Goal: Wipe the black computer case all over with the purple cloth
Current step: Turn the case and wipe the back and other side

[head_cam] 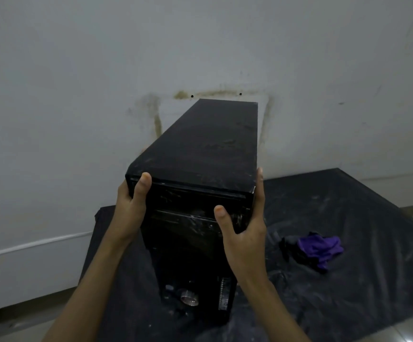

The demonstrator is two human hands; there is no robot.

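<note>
The left hand (131,208) is gripping the upper left corner of the computer case (200,149); its thumb is lying on the front face just under the top edge, and its other fingers are going around the left side, where they are hidden. The case is a tall black box, standing with its front toward the camera on a black sheet (361,280) that is wrinkled and spotted with pale dust. Its flat top is looking dull, with grey dust and smears, while the front is glossy, with horizontal drive lines and a round button near the bottom. The right hand (245,225) is holding the upper right corner, thumb pressing on the front and fingers reaching up along the right side. The purple cloth (320,248) is lying crumpled on the sheet, apart from both hands, to the right of the case.
</note>
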